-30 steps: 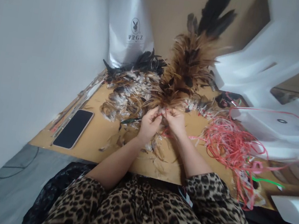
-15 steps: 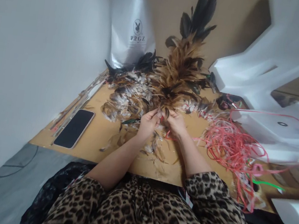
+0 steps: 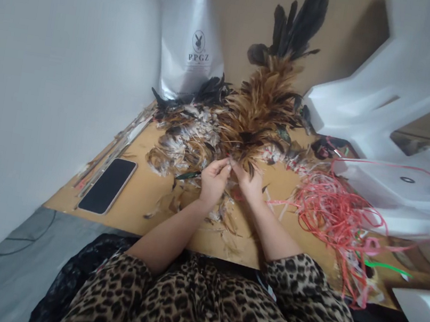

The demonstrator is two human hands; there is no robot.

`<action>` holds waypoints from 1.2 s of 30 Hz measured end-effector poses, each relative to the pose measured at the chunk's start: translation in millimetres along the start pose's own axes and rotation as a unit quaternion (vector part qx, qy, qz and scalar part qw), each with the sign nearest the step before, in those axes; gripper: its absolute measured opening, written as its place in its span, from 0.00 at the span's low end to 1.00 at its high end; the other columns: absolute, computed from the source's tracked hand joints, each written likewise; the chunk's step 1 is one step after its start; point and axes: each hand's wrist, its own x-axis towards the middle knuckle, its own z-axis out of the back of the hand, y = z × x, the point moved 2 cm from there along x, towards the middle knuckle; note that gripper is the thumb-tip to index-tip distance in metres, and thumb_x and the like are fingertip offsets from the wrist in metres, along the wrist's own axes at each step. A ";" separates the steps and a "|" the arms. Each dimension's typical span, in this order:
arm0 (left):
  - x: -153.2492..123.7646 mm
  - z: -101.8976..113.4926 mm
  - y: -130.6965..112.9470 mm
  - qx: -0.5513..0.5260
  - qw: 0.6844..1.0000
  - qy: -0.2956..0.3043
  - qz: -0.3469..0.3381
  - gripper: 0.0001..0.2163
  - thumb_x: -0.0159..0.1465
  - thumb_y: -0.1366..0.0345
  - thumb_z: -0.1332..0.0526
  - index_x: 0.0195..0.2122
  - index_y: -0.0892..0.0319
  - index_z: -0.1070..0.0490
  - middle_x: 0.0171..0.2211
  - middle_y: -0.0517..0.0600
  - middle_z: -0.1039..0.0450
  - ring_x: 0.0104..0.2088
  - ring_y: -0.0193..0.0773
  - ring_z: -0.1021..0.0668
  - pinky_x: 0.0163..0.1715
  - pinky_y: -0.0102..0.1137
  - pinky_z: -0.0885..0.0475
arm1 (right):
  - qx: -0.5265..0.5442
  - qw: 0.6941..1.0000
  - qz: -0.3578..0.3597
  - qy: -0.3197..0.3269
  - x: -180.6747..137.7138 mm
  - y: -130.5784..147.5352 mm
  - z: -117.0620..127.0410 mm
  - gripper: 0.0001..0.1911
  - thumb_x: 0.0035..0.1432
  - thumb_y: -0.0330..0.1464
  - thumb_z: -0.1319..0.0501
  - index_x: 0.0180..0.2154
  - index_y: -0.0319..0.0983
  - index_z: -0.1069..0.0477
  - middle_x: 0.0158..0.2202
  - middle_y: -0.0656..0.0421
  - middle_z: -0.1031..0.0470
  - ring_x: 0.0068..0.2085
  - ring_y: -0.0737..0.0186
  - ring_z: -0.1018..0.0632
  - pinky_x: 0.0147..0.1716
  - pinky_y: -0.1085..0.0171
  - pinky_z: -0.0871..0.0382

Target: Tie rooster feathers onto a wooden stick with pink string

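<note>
A long plume of brown feathers (image 3: 263, 101) with black feathers (image 3: 303, 21) at its top rises from between my hands, leaning a little right. My left hand (image 3: 214, 181) is closed in a pinch at the plume's lower end. Close against it, my right hand (image 3: 250, 186) is closed round the same end, with a few feathers poking out above its fingers. The exact spot where the fingertips meet is too small to make out. To the left lies a pile of whitish and brown feathers (image 3: 185, 143). Loose feathers (image 3: 227, 214) are scattered below my hands.
A black-screened phone (image 3: 107, 186) lies at the table's left. A silver-white bag (image 3: 190, 44) stands behind the feathers. Tangled red ribbon (image 3: 324, 209) covers the right side, beside a white container (image 3: 406, 181) and large white foam pieces (image 3: 372, 82).
The plume's top has swung to the right and stands slightly higher. My fingers have shifted at its base, and the red strip seen between my hands is now mostly hidden.
</note>
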 end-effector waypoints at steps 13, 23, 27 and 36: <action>-2.2 0.3 -5.1 -0.007 0.999 0.042 0.010 0.17 0.52 0.57 0.34 0.40 0.60 0.23 0.20 0.43 0.35 0.19 0.24 0.38 0.19 0.24 0.43 | 0.247 0.949 -0.170 0.100 5.8 -15.3 -4.3 0.24 0.37 0.46 0.31 0.19 0.39 0.41 0.14 0.69 0.45 0.16 0.75 0.48 0.15 0.69 0.57; -4.4 -4.9 -3.5 -0.048 0.992 0.100 0.058 0.21 0.54 0.54 0.36 0.47 0.60 0.28 0.18 0.40 0.41 0.17 0.24 0.41 0.16 0.23 0.44 | 0.290 0.932 -0.168 0.138 6.1 -15.9 -0.4 0.24 0.38 0.44 0.30 0.18 0.38 0.42 0.14 0.70 0.50 0.16 0.77 0.51 0.17 0.69 0.60; -1.1 -0.1 -4.1 -0.014 0.992 0.108 0.057 0.21 0.54 0.54 0.36 0.47 0.60 0.27 0.16 0.40 0.42 0.16 0.24 0.41 0.15 0.23 0.44 | 0.256 0.941 -0.172 0.139 8.1 -18.2 0.9 0.23 0.38 0.44 0.30 0.19 0.38 0.40 0.14 0.69 0.47 0.16 0.76 0.49 0.17 0.69 0.60; 8.4 9.3 1.0 0.022 0.994 0.088 0.066 0.17 0.52 0.57 0.34 0.39 0.63 0.24 0.14 0.40 0.41 0.14 0.23 0.41 0.14 0.22 0.47 | 0.178 0.967 -0.155 0.101 6.3 -24.1 -2.6 0.18 0.41 0.44 0.33 0.24 0.36 0.31 0.22 0.63 0.29 0.25 0.70 0.32 0.27 0.68 0.40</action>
